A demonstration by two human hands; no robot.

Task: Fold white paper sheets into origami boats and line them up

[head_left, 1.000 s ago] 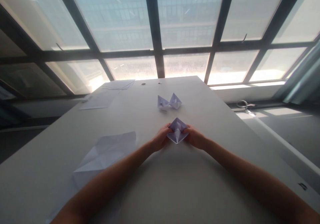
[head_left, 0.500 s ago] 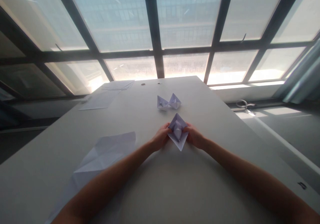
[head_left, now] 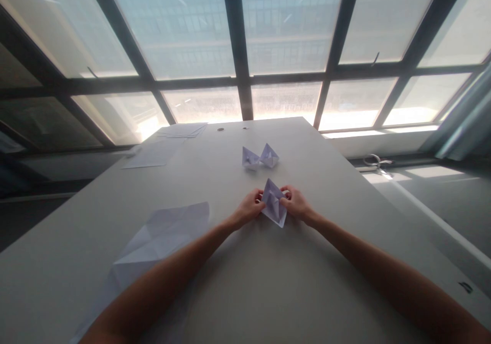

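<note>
A folded white paper boat [head_left: 273, 204] is held between my two hands over the white table [head_left: 230, 180]. My left hand [head_left: 251, 206] pinches its left edge, and my right hand [head_left: 294, 202] grips the right side with the thumb on the front. The boat's pointed ends face away from me and towards me. Just beyond it, two finished-looking paper boats, one on the left [head_left: 250, 158] and one on the right [head_left: 269, 156], stand side by side, nearly touching.
A large creased paper sheet [head_left: 153, 242] lies at the left, partly under my left forearm. Flat sheets [head_left: 151, 155] lie at the table's far left. Windows rise behind the table; a pale bar [head_left: 433, 211] runs along the right.
The held paper boat has tilted and looks narrower. My right hand's fingers have shifted up along its edge, and my left fingers have moved slightly on the other edge.
</note>
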